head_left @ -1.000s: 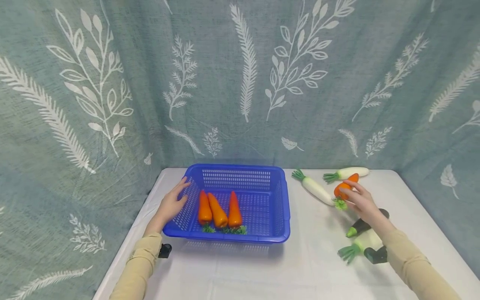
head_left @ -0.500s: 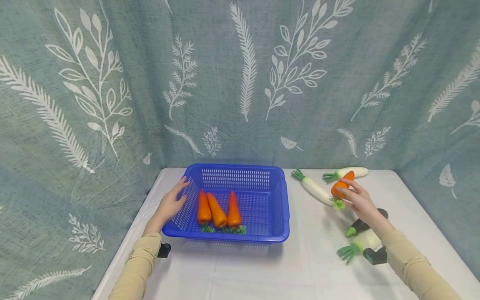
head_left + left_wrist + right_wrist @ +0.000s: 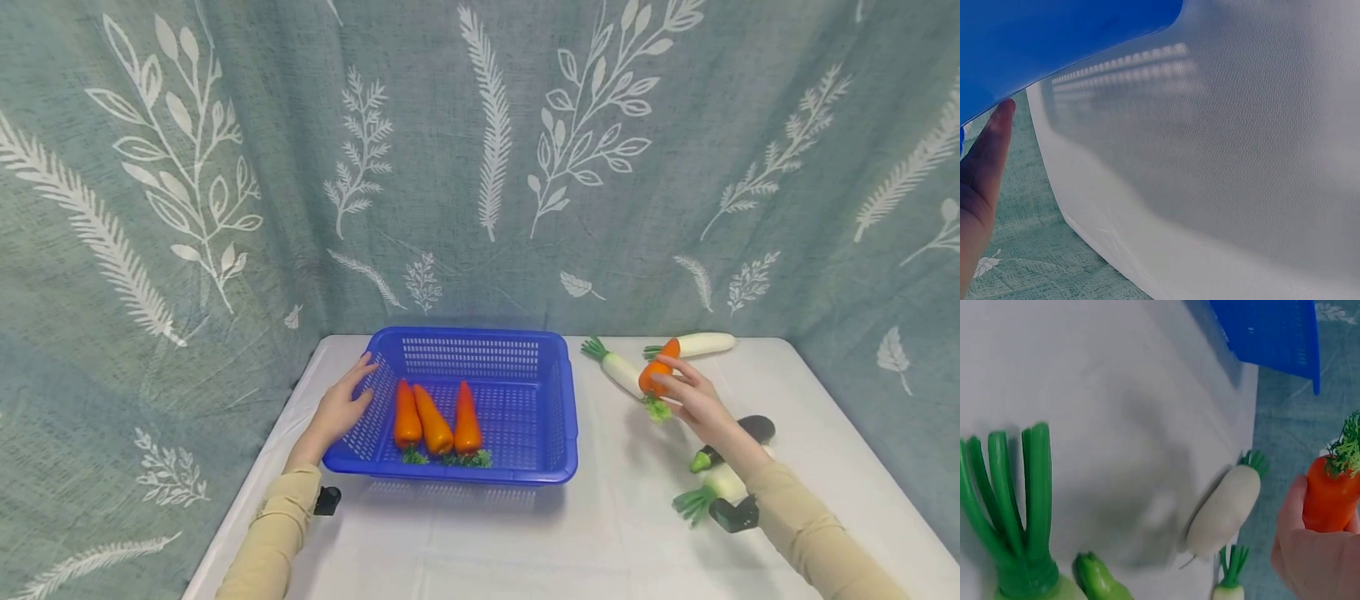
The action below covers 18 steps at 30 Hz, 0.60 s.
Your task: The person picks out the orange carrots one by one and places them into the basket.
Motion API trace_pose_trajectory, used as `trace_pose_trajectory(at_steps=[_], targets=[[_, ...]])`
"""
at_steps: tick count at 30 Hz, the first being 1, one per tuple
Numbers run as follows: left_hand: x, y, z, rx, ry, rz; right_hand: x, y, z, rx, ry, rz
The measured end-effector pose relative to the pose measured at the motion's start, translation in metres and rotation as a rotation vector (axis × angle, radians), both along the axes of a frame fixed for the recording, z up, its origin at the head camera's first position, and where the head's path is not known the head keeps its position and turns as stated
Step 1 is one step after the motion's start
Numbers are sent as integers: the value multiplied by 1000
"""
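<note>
My right hand (image 3: 692,395) grips a carrot (image 3: 659,370) with a leafy green top, raised over the right side of the table. In the right wrist view the carrot (image 3: 1330,499) sits between thumb and fingers, its leaves (image 3: 1346,447) uppermost. At the left end of the blue plastic basket (image 3: 558,475), my left hand (image 3: 341,414) rests on the rim with its fingers extended. The left wrist view shows its thumb (image 3: 999,128) at the underside of that rim. Inside the basket lie three carrots (image 3: 437,423), tips pointing to the back.
Two white radishes lie at the back right, one radish (image 3: 621,372) behind the held carrot and another radish (image 3: 705,343) beyond it. Nearer, an eggplant (image 3: 756,429) lies beside a third radish (image 3: 722,485), partly hidden by the right forearm. A patterned curtain (image 3: 450,167) borders the white table (image 3: 480,542).
My right hand has lifted the carrot and moved it left, toward the basket. The left hand stays at the basket's rim.
</note>
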<state>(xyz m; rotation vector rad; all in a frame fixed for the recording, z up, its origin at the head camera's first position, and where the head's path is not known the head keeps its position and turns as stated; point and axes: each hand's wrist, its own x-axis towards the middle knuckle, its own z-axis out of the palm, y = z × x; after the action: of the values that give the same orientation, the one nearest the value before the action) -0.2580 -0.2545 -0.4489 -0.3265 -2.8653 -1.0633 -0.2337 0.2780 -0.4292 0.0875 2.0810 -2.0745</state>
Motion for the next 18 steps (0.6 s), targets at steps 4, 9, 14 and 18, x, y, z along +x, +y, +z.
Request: trace_pose_trajectory(at_steps=[4,9,14,18], targets=[[0,-1,1,2,-9,-1,0,-10,-1,4,-7,11],[1,-1,6,1,-15,4,-1,-23,2,-37,-5,26],[3,0,11,-1,-27,0,-2,-34,4,-65,10,34],[3,1,12,-4,-31,-2,-3,-41,7,-80,18,51]])
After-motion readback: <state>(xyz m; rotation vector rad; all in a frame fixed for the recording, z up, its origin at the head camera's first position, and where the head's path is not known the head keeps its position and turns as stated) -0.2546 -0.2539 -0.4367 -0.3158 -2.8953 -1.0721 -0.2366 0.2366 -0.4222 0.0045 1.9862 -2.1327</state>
